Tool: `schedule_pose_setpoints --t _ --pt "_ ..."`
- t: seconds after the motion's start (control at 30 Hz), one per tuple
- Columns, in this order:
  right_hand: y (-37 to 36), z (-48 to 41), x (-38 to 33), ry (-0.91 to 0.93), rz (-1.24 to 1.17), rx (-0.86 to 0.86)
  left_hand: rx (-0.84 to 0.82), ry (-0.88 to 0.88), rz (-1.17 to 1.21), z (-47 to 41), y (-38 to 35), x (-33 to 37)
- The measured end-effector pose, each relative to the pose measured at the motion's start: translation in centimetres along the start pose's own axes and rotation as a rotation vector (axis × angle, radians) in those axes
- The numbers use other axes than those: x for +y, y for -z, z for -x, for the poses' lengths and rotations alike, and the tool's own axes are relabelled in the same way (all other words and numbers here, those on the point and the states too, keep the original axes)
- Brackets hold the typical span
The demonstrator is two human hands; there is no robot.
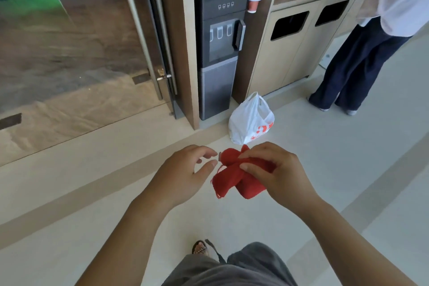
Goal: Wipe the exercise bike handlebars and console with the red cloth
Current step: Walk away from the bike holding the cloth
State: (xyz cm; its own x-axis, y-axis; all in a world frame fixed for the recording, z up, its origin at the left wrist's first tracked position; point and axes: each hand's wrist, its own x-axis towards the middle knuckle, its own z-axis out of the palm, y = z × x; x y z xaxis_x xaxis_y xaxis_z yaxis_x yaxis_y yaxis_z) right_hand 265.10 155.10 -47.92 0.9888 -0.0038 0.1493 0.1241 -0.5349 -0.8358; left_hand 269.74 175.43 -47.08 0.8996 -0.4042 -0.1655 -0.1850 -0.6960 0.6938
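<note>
A bunched red cloth [232,176] hangs in front of me at waist height, pinched between the thumb and fingers of my right hand [276,169]. My left hand [185,172] hovers just to the cloth's left with fingers spread, its fingertips near the cloth's edge but not gripping it. No exercise bike, handlebars or console appear in this view.
A dark water dispenser [219,49] stands ahead in a wooden niche, with a white plastic bag [250,121] on the floor beside it. A cabinet with two bin openings [290,25] lies to the right. Another person [362,58] stands at far right. A glass door [81,42] fills the left.
</note>
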Motion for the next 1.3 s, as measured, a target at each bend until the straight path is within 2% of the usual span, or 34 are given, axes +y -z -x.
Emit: schedule_pose_setpoints --t 0.23,0.53,0.87,1.3 --pt "6.4 -8.2 6.7 -0.141 -0.034 0.206 -0.191 -0.087 -0.04 -15.0 -1.2 3.8" --pt "14.5 -23.4 16.1 -0.102 -0.03 0.212 -0.22 -0.063 -0.072 -33.6 -2.9 9.6" --pt "19.7 -40.0 19.9 0.047 -0.014 0.117 -0.056 -0.01 -0.018 -46.0 0.9 12.2" --pt "20.3 -63.9 17.8 0.243 0.007 0.092 0.205 -0.117 -0.02 -62.9 11.9 13.0"
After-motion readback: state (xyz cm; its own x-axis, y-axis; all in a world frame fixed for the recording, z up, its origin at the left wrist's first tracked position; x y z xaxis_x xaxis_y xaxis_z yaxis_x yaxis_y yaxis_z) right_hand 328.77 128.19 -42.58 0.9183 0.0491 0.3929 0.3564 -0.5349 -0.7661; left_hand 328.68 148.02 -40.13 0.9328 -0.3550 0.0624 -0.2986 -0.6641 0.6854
